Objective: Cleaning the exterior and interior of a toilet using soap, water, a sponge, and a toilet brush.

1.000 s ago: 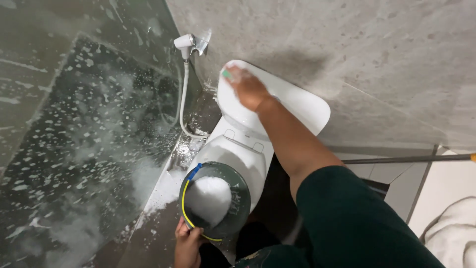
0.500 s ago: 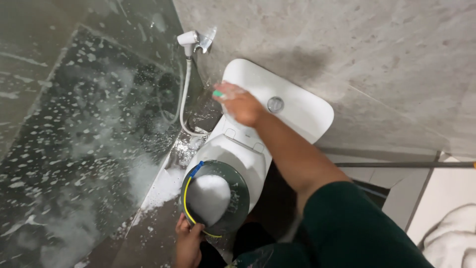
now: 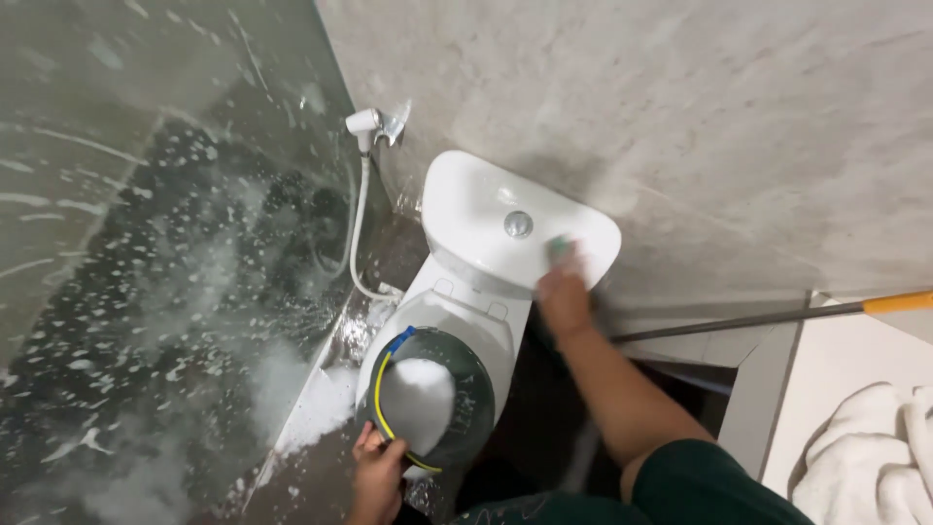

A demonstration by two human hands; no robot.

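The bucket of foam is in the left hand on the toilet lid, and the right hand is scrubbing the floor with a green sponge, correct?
Not quite. The head view shows the right hand pressing the green sponge on the white toilet tank, not the floor. The left hand does hold the bucket of foam.

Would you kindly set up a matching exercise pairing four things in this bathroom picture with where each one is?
Things:
1. Right hand
2. Left hand
3. Sprayer
4. Towel

Places:
a. hung on the wall left of the cistern
b. on the near rim of the bucket of foam
c. lower right corner, on the pale floor
d. on the cistern's right end, with a green sponge

Pairs: 1-d, 2-b, 3-a, 4-c
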